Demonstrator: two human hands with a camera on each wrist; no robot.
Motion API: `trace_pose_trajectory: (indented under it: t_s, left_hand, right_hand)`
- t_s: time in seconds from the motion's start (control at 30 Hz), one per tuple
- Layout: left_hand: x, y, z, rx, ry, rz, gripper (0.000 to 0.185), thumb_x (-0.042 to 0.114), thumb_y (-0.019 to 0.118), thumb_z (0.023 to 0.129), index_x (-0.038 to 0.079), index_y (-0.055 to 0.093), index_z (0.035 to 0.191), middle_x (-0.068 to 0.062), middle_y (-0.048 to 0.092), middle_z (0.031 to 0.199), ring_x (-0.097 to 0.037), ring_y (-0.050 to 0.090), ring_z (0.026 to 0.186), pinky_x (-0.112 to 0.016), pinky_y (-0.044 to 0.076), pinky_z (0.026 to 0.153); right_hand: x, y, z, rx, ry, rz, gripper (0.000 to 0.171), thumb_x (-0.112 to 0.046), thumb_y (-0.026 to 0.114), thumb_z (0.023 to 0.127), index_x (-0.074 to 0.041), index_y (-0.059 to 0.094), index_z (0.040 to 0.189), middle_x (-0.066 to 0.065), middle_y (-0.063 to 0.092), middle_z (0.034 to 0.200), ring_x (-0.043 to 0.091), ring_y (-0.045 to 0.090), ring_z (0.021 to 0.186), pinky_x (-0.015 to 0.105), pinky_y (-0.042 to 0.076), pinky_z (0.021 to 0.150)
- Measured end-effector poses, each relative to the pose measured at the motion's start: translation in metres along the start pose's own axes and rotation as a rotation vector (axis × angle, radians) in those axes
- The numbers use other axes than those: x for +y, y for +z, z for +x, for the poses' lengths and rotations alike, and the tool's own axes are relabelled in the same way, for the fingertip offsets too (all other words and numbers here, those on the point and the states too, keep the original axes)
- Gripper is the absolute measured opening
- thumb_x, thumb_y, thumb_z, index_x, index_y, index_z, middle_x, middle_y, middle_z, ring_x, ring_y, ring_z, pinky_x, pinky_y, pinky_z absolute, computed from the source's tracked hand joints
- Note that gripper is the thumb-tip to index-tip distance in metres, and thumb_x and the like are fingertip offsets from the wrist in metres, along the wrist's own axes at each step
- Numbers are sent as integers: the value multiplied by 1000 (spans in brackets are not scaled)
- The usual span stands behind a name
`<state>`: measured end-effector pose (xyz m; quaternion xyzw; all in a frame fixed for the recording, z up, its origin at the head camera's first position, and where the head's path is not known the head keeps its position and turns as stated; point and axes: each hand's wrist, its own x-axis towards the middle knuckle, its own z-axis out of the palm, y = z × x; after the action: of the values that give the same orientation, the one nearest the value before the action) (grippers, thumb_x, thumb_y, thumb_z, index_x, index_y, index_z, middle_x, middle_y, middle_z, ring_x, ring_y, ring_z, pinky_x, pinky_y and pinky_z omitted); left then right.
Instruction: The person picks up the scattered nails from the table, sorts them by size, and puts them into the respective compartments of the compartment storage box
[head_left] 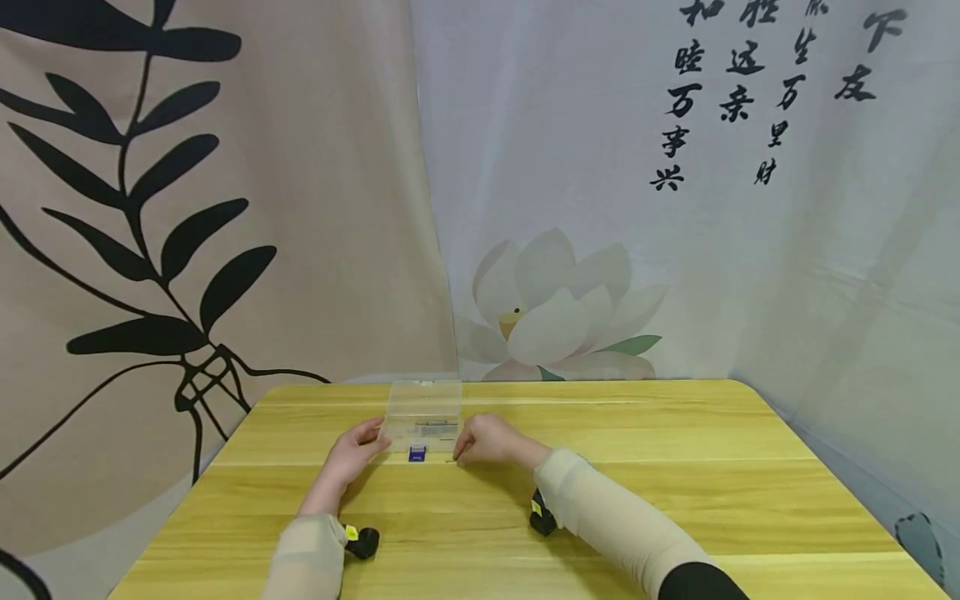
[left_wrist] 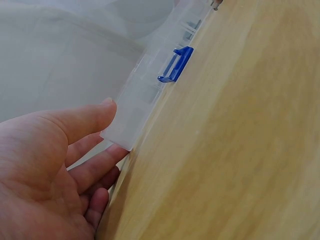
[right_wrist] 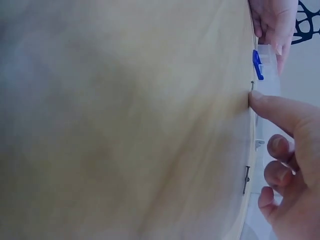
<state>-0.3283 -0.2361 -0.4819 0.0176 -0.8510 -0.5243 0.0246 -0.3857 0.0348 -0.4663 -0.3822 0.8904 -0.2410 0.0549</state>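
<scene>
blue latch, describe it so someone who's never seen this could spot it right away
On the yellow wooden table, find the clear plastic box between the left hand and right hand. The blue latch sits at the middle of its near edge, the only blue thing on the tabletop.

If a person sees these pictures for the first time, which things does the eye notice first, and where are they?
The eye goes first to the clear plastic box with a blue latch, lying on the yellow wooden table near its far edge. The left hand holds the box's left corner, and the right hand rests at its right side with a fingertip on the table. Behind hangs a curtain with a white lotus flower.
</scene>
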Motion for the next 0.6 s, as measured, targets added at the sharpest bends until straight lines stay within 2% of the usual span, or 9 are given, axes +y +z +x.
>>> trace_pose_trajectory:
  t_s: [0.2,0.33,0.6]
  left_hand:
    - [0,0,0,-5,13,8,54,19,61,97,1,43,145,-29,48,136,-43,44,125,-54,38,101]
    - [1,0,1,-7,8,2,55,19,61,97,2,42,145,-29,48,137,-44,43,126,-55,38,101]
    - [-1,0,2,-3,-3,6,55,19,61,97,2,42,146,-28,47,138,-45,43,126,-56,37,102]
  right_hand:
    - [-2,0,0,-19,17,34,6,-15,81,79,-17,76,77,-15,60,77,1,52,72,19,45,70]
    - [-5,0,1,-32,-6,3,6,-13,78,81,-14,74,76,-15,59,75,2,51,71,19,44,70]
    - [-6,3,3,-86,-25,-74,10,-14,72,85,-18,69,76,-14,58,77,3,52,72,18,45,71]
